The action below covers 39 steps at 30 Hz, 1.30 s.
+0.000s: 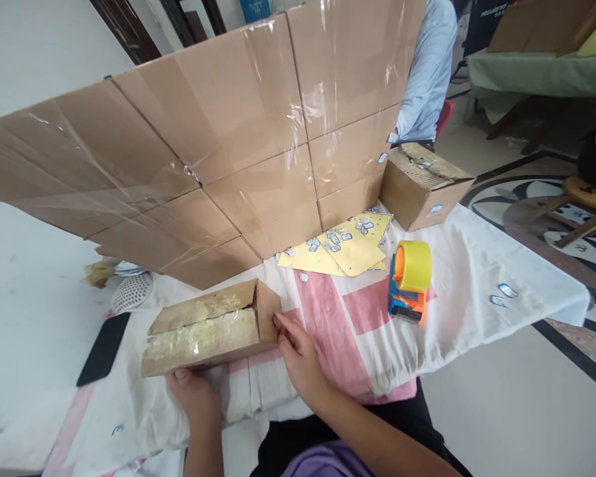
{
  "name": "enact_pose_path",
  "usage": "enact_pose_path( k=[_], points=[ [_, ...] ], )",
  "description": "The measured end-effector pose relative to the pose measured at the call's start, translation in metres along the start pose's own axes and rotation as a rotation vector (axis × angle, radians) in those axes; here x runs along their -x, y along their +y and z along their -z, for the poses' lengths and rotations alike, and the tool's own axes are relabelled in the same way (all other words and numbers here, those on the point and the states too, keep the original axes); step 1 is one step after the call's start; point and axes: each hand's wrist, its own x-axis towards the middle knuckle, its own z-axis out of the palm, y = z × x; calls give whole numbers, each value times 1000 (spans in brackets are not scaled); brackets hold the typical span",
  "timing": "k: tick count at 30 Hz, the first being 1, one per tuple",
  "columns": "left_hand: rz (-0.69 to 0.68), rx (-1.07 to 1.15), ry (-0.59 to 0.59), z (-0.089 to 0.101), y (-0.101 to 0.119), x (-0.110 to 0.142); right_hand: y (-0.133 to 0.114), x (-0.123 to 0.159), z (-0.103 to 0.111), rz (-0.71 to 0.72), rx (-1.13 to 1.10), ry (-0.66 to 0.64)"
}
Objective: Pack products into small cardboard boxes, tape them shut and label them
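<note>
A small cardboard box (206,328) lies on the cloth-covered table (477,285), its top seam covered with old yellowed tape. My left hand (193,394) presses against the box's near side, fingers curled under its edge. My right hand (300,354) rests at the box's right end, fingertips touching the end flap, fingers held together. A tape dispenser (410,281) with a yellow roll stands to the right, apart from both hands.
A tall taped cardboard screen (218,152) stands along the back. A second box (422,185) sits at back right, yellow sticker sheets (345,248) beside it. A black phone (103,348) and a white strainer (132,291) lie at left. A person in a light shirt (427,73) stands behind.
</note>
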Motion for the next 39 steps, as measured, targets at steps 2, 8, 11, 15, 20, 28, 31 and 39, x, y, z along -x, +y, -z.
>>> enact_pose_path(
  k=[2, 8, 11, 15, 20, 28, 31, 39],
  points=[
    [0, -14, 35, 0, 0, 0, -4, -2, -1, 12, 12, -6],
    [71, 13, 41, 0, -1, 3, -13, -8, -4, 204, 211, -91],
    [90, 29, 48, -1, 0, 4, -9, -13, -4, 252, 279, -156],
    [107, 40, 65, -2, 1, 3, -5, -17, 1, 213, 276, -205],
    [107, 55, 17, -2, 0, 4, -13, -19, 10, 207, 242, -212],
    [114, 93, -6, -3, -10, 4, -16, -25, 7, 77, -5, 67],
    [127, 103, -8, -4, -11, 3, -18, -29, 4, 21, -67, 99],
    [140, 121, -31, -4, -14, 2, -37, -57, 35, 142, 338, 49]
  ],
)
